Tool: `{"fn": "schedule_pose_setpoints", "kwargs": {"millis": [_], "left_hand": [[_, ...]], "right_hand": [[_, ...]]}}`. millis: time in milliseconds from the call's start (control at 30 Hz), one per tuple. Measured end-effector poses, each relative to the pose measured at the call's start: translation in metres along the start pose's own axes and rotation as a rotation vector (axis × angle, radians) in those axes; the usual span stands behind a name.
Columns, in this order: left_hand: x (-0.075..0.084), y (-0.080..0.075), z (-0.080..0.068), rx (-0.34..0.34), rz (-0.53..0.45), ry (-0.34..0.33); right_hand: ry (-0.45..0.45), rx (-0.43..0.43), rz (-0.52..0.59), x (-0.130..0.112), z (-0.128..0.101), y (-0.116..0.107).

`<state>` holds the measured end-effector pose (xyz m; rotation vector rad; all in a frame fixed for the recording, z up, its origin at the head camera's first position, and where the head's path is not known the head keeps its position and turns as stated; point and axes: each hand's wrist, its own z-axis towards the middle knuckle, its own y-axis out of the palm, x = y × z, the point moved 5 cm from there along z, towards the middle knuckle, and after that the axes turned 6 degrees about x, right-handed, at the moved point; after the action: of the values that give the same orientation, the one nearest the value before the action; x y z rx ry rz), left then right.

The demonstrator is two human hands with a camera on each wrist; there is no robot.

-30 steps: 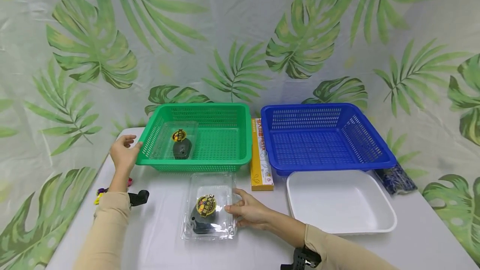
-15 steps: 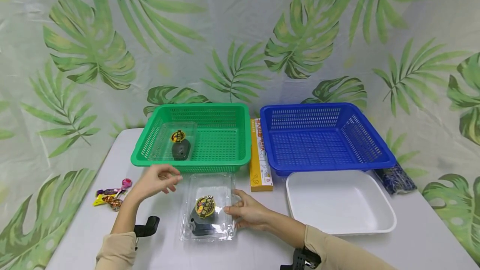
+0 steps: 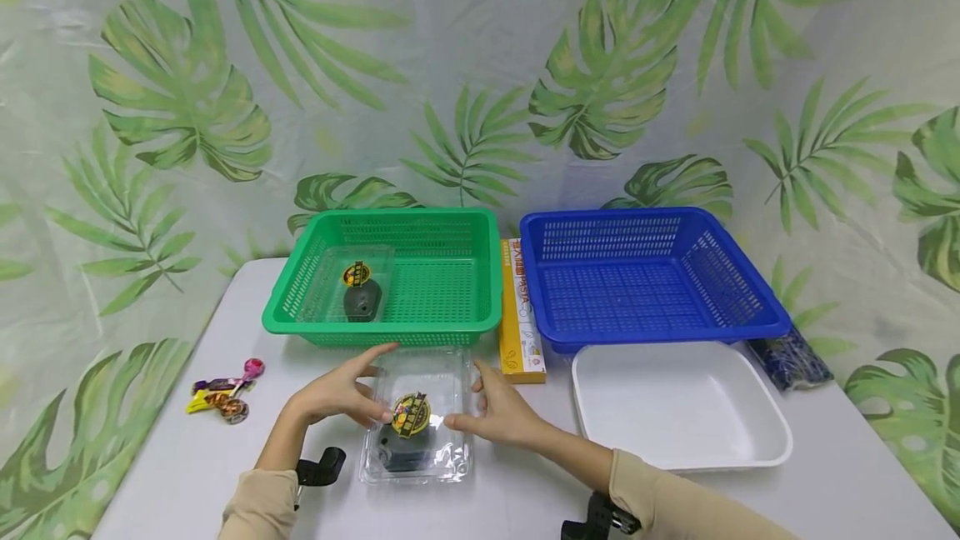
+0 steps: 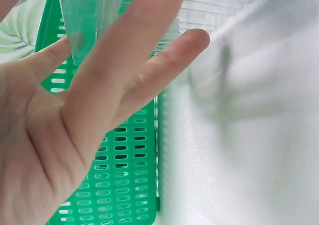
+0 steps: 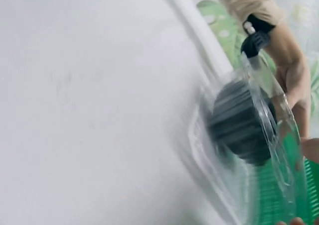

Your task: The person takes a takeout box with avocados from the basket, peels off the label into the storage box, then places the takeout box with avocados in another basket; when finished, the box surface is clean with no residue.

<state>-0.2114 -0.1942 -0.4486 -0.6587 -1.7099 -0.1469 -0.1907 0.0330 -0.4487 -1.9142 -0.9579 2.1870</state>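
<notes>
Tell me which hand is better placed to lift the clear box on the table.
Probably right. The right hand already rests against the side of the clear box; the left hand only touches its other side with straight fingers.

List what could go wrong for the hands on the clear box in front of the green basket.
1. The clear plastic box is touched only at its sides by the left hand and right hand; smooth thin walls may slip or buckle.
2. The dark object inside may shift if the box tilts.
3. The green basket sits just behind; lifting forward might knock its rim.
</notes>
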Motion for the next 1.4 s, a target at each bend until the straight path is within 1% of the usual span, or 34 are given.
{"fn": "schedule_pose_setpoints", "kwargs": {"millis": [67,133,167,233,333,433,533,600,733,867,1033,1233,1400], "left_hand": [[0.0,0.0,0.001,-0.002,0.001,-0.005],[-0.001,0.0,0.001,-0.004,0.005,-0.008],[-0.001,0.0,0.001,-0.004,0.006,-0.009],[-0.001,0.0,0.001,-0.005,0.005,-0.014],[-0.001,0.001,0.0,-0.005,0.001,-0.015],[0.0,0.001,0.001,-0.009,-0.005,-0.012],[-0.001,0.001,0.001,-0.011,-0.012,-0.015],[-0.001,0.001,0.001,-0.011,-0.016,-0.019],[-0.002,0.001,0.001,-0.012,-0.013,-0.021],[-0.002,0.0,0.002,-0.012,-0.01,-0.021],[-0.003,0.0,0.002,-0.012,-0.01,-0.021],[-0.003,0.0,0.003,-0.012,0.005,-0.02],[-0.003,0.0,0.002,-0.011,-0.01,-0.022]], "right_hand": [[-0.164,0.076,-0.225,-0.013,0.002,-0.005],[-0.308,0.118,-0.394,-0.026,0.004,-0.007],[-0.361,0.122,-0.447,-0.032,0.006,-0.006],[-0.44,0.111,-0.524,-0.042,0.01,-0.003],[-0.496,0.075,-0.602,-0.052,0.017,0.004],[-0.502,0.022,-0.684,-0.055,0.025,0.012],[-0.489,-0.02,-0.765,-0.055,0.031,0.02],[-0.477,-0.038,-0.788,-0.054,0.034,0.024],[-0.464,-0.058,-0.79,-0.053,0.037,0.027],[-0.465,-0.079,-0.789,-0.053,0.037,0.028],[-0.477,-0.081,-0.785,-0.055,0.036,0.029],[-0.485,-0.082,-0.754,-0.057,0.033,0.031],[-0.471,-0.089,-0.725,-0.058,0.031,0.032]]}}
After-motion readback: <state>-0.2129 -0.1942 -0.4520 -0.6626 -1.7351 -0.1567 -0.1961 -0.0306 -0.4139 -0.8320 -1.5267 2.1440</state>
